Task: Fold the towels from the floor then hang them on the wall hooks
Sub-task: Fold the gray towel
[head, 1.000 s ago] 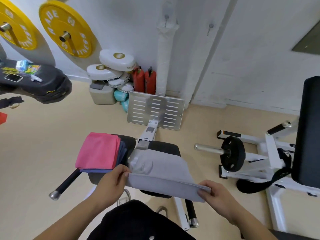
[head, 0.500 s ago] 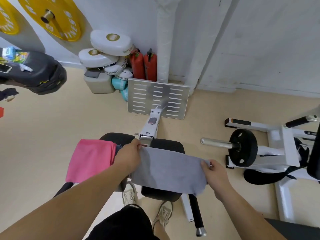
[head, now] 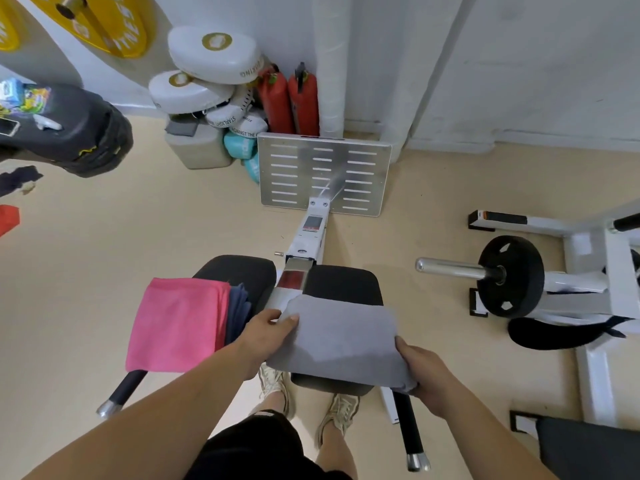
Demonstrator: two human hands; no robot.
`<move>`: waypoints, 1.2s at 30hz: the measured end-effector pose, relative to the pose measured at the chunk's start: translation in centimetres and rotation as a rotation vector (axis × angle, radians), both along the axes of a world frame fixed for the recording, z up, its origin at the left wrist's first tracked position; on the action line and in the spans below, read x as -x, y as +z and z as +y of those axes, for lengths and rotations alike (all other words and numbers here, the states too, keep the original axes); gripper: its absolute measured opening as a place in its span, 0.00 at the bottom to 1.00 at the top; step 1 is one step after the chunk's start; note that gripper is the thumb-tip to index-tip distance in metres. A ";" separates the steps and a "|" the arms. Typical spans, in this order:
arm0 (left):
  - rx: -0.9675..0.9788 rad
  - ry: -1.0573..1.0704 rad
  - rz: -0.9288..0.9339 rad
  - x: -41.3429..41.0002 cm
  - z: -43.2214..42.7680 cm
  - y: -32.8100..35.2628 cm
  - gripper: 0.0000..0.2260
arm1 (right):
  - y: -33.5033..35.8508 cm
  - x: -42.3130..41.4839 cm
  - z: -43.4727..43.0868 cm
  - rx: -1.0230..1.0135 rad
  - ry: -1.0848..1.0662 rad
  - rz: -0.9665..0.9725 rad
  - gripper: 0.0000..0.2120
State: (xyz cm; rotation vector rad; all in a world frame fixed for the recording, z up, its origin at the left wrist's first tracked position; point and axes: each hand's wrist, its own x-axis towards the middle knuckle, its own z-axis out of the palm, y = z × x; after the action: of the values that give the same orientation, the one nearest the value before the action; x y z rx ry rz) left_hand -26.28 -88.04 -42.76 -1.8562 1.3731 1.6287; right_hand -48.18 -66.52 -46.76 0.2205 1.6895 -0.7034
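A grey towel [head: 341,339] lies folded across the right black pad [head: 343,282] of a gym machine, just below me. My left hand [head: 266,336] pinches its left edge near the far corner. My right hand [head: 420,374] grips its right edge at the near corner. A folded pink towel [head: 176,323] rests on a folded dark blue towel [head: 239,313] over the left black pad [head: 239,275]. No wall hooks are in view.
A slotted metal footplate [head: 325,178] stands ahead by the wall, with red extinguishers [head: 289,98] and white pads [head: 214,53] beside it. A weight plate on a white frame [head: 510,275] sits to the right. Dark and red cloths [head: 10,195] lie on the floor far left.
The grey towel went from hanging stretched between my hands to lying folded on the right pad. Both hands came down with it, and my view tilted down and closer.
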 end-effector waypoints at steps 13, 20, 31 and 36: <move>-0.171 0.250 0.170 -0.3 0.8 3.9 0.31 | 4.9 2.8 2.1 0.223 -0.125 -0.188 0.21; -0.107 0.204 0.481 -1.1 3.6 11.5 0.22 | 11.2 2.3 3.3 0.448 -0.187 -0.177 0.24; 0.498 -0.034 0.540 0.5 10.5 19.6 0.14 | 20.9 -6.7 -1.3 0.642 0.082 0.615 0.21; 0.466 0.039 0.603 0.4 12.0 20.1 0.22 | 22.7 -8.7 -2.6 0.717 0.160 0.610 0.26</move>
State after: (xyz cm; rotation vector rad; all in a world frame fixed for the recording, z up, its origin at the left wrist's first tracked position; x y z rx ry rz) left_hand -26.68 -76.05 -22.64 -1.6742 2.1259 2.1400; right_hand -39.52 -69.17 -24.06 -0.6887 1.8603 -1.2857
